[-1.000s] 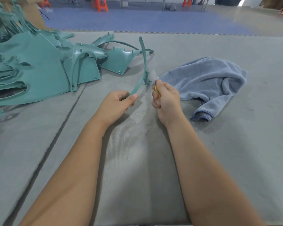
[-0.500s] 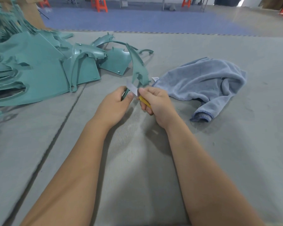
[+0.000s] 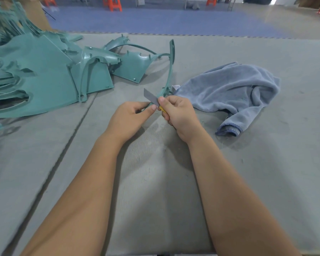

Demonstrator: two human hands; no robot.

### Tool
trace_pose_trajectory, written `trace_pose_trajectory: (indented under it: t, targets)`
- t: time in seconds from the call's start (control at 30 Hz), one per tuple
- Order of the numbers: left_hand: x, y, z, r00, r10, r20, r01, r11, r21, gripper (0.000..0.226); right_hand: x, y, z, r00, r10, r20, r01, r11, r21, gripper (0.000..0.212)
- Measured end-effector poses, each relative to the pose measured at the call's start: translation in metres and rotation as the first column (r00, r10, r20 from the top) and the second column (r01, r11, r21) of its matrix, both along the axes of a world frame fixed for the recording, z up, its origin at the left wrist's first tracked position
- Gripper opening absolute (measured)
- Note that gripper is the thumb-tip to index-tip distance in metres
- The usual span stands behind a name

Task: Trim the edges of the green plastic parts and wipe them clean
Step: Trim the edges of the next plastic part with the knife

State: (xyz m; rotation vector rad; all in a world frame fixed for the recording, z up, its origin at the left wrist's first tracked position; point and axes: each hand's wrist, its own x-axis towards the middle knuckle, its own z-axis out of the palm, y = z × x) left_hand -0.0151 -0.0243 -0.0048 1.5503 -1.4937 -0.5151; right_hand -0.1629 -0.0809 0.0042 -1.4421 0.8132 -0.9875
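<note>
A thin curved green plastic part (image 3: 171, 71) stands upright, edge-on to me, its lower end pinched in my left hand (image 3: 131, 119). My right hand (image 3: 179, 113) grips a yellow-handled utility knife, whose grey blade (image 3: 151, 97) lies against the part's lower end beside my left thumb. A crumpled grey-blue cloth (image 3: 235, 91) lies on the table just right of both hands.
A pile of green plastic parts (image 3: 44, 74) covers the table's left and far-left side. The grey padded table (image 3: 155, 182) has a seam running diagonally at left. Beyond its far edge are a blue floor and orange stools (image 3: 113, 3).
The green part has turned from showing its broad face to standing edge-on. My right hand stayed close to the left, with the blade still at the part's lower end.
</note>
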Motion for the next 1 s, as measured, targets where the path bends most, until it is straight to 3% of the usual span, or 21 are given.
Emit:
trace_pose_trajectory:
  t: [0.43, 0.7, 1.0]
  targets:
    - [-0.002, 0.002, 0.005, 0.998, -0.002, -0.070, 0.003, 1.000, 0.022, 0.016, 0.000, -0.003, -0.007, 0.998, -0.046, 0.041, 0.048, 0.998, -0.041, 0.026]
    - [-0.001, 0.006, 0.007, 0.994, -0.032, -0.105, 0.034, 0.999, 0.018, 0.012, -0.002, -0.010, -0.008, 0.974, -0.100, 0.204, 0.085, 0.993, 0.080, 0.029]
    - [0.009, 0.011, 0.010, 0.998, -0.047, -0.051, 0.050, 0.997, 0.066, 0.013, -0.006, -0.007, -0.004, 0.960, -0.109, 0.256, 0.072, 0.986, 0.149, 0.030]
